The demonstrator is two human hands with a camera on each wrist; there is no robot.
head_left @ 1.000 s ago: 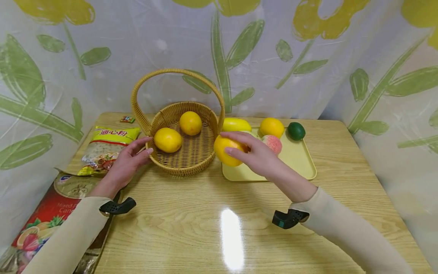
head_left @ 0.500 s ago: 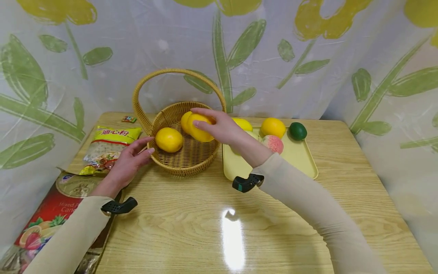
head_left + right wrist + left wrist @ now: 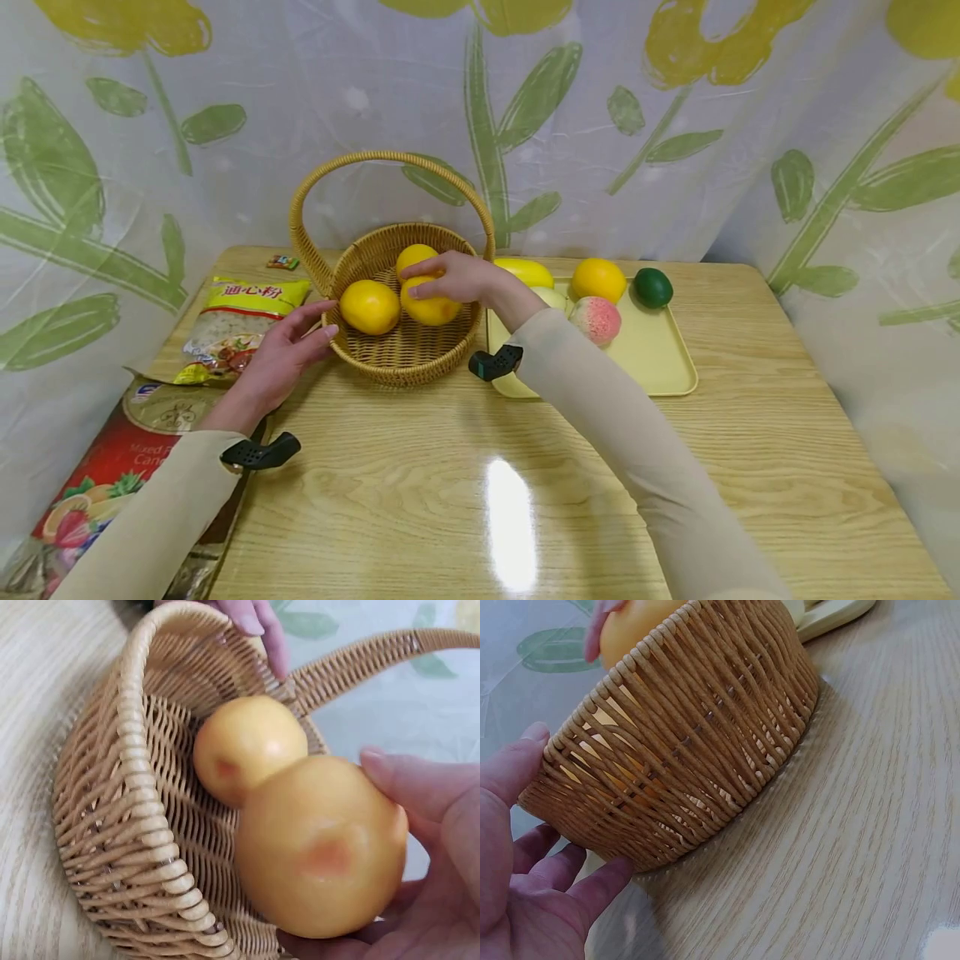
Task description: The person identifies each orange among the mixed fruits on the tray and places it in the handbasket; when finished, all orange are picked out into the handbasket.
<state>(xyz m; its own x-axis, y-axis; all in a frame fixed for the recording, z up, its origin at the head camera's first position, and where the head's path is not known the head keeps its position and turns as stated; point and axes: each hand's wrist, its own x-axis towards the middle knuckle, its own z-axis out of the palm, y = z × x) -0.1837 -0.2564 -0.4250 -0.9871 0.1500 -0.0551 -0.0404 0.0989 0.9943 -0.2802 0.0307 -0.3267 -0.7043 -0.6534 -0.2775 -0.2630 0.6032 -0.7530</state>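
Inside the wicker basket (image 3: pixel 405 372), a held orange fruit (image 3: pixel 433 312) among two others

Right hand (image 3: pixel 467 279): the fingers and thumb grasp the orange fruit, which sits within the rim; whether its underside bears on anything cannot be told. Just left of these fingers lies the left fruit (image 3: pixel 370 307); just beyond them lies the far fruit (image 3: pixel 414 257), partly hidden. The handle (image 3: pixel 390 156) arches above and beyond the grasp. Left hand (image 3: pixel 279 354): the fingers are relaxed, touching the rim from outside, neither clenched nor lifting. To the right of the grasping fingers, a tray (image 3: pixel 667 377) on the counter (image 3: pixel 405 475) bears more fruit, including a peach (image 3: pixel 600 322).

Likely faults: (i) release while the fruit is unsupported could let it drop and roll against its neighbours, since all are smooth and round; (ii) a wrist or knuckle catching the rim or handle on withdrawal could tilt the basket, the left hand's contact appearing light.
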